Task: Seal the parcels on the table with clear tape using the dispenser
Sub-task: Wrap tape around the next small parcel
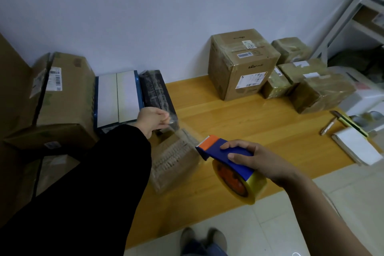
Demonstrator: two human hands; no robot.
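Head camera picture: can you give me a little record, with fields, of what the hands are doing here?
right hand: grips the tape dispenser
left hand: pinches the free end of the clear tape
clear tape: stretched between both hands, above the small parcel
small parcel: on the wooden table, beside a dark box
background: taped cartons

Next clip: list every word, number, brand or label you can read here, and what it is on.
Nothing reads with certainty.
Large cardboard box: top sticker, possibly "45"; other labels and printed brand blurred.
Left cardboard box: barcode labels, too small.
Small taped parcels: white labels, blurred.
Tape dispenser: no text visible.
Tape roll core: dark print, unreadable.
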